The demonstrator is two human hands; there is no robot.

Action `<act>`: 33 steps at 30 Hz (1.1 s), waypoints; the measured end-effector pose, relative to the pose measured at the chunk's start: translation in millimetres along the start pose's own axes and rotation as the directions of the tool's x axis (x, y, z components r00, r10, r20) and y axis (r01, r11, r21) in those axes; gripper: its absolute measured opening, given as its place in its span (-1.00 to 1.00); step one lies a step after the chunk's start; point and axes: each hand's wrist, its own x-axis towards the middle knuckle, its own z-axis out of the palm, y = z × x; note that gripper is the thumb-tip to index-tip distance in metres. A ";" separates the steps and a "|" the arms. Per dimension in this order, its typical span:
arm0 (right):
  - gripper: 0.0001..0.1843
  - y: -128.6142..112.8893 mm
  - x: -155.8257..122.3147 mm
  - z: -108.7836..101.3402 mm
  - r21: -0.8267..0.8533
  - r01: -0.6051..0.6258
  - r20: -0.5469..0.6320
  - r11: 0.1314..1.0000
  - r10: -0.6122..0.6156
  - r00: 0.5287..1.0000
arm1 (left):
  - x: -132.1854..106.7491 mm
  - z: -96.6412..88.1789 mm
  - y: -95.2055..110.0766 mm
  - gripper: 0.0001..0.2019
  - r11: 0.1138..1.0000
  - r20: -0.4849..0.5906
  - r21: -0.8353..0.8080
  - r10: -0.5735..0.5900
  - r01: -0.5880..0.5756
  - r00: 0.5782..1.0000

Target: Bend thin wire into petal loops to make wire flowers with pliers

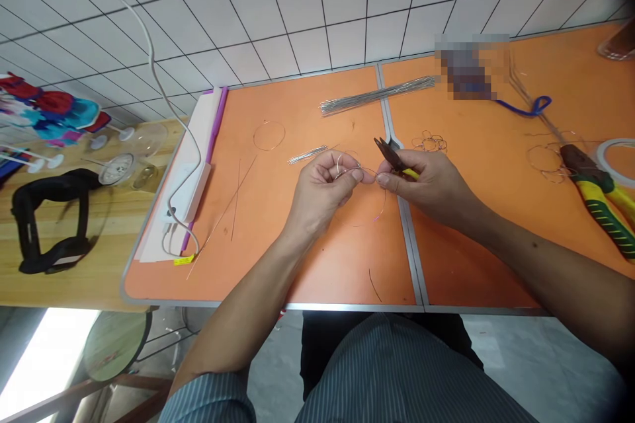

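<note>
Thin bent wire [380,208] runs between my two hands above the orange table. My left hand [330,178] is closed in a pinch on this wire, with small loops of it showing at the fingers. My right hand [429,182] holds pliers [391,153] with dark jaws and a yellow grip, the jaws pointing up and left. Its thumb and fingertip also meet the wire. Just right of the pliers lies a cluster of wire loops [430,141]. Beyond my left hand rests a short bundle of wires [307,154].
A long bundle of wires [377,94] lies near the tiled wall. A wire ring [269,135] and loose wires [223,211] lie at left, near a white power strip [186,195]. Larger yellow-green pliers [600,198] rest at right. A metal seam [409,244] divides the table.
</note>
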 end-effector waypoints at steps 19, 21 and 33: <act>-0.82 -1.5 -1.7 6.9 -0.086 0.000 -0.015 0.996 -0.001 1.000 | -0.6 -1.7 -3.3 -0.84 0.998 -0.071 0.057 0.003 0.001 0.997; -0.81 -0.7 -1.5 6.7 -0.087 -0.004 -0.020 0.996 0.002 1.000 | 0.1 -2.3 -4.4 -0.84 1.000 -0.067 0.026 0.005 -0.003 0.998; -0.80 3.8 0.7 2.6 -0.074 -0.021 -0.050 0.997 0.017 0.999 | 2.6 -10.2 2.7 -0.76 0.994 0.008 -0.105 -0.020 0.021 1.000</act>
